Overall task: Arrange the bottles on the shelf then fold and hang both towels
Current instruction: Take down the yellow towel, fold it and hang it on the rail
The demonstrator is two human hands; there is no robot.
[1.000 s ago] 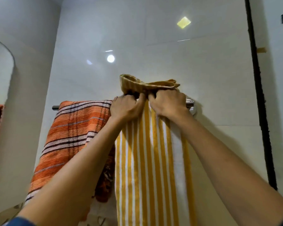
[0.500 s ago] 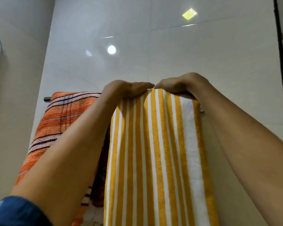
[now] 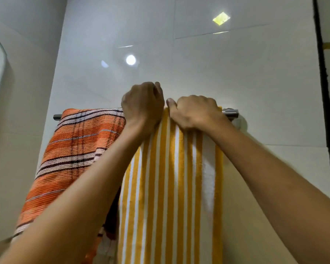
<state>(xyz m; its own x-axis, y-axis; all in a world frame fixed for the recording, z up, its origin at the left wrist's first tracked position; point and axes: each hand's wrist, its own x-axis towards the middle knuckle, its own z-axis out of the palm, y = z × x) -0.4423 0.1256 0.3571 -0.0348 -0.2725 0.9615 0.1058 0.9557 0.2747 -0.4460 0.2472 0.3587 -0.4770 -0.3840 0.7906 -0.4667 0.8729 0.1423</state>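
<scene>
Head view: the yellow-striped towel (image 3: 170,187) hangs over the towel bar (image 3: 230,112), with the orange towel (image 3: 72,149) draped just beside it at 9 o'clock. Both hands sit at its top fold. The left hand (image 3: 142,103) and the right hand (image 3: 194,111) have curled fingers; whether they pinch cloth, I cannot tell.

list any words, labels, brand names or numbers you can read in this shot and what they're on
None: no readable text in the head view.
The yellow striped towel shows only stripes, no visible tag or label.
The orange striped towel shows only a woven pattern.
The towel rail and wall tiles carry no markings; the bright spots on the tiles are light reflections.
</scene>
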